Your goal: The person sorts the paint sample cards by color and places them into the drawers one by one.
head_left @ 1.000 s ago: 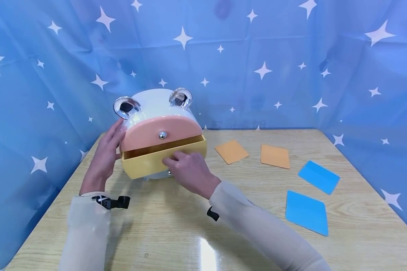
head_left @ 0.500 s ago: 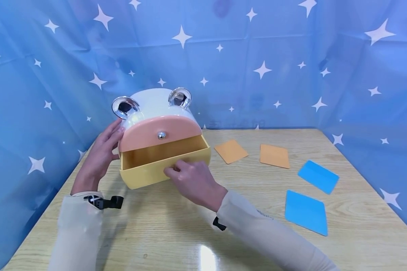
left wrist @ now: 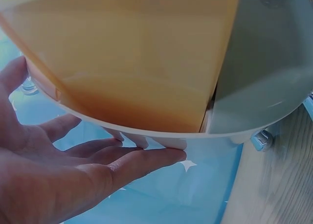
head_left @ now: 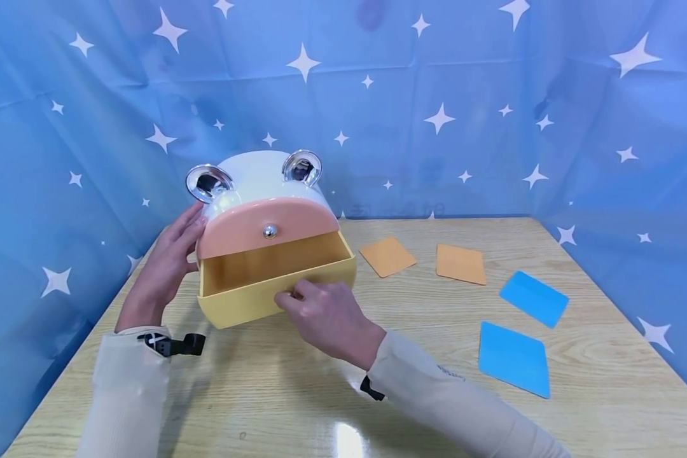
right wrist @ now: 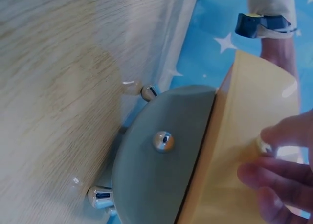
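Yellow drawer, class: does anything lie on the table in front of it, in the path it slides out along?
Nothing visible does. The yellow drawer is partly out, the right hand pinching its front, and the table before it shows bare wood. The orange cards lie off to the right.

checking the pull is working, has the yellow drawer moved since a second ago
Yes. The yellow drawer has slid further out of the white box, toward the person. The gap under the fixed pink drawer is wider, and the right hand grips the drawer's front.

Bright, even light from above; glare on the desk [head_left: 343,439] near the front edge. Wrist views are close and soft.
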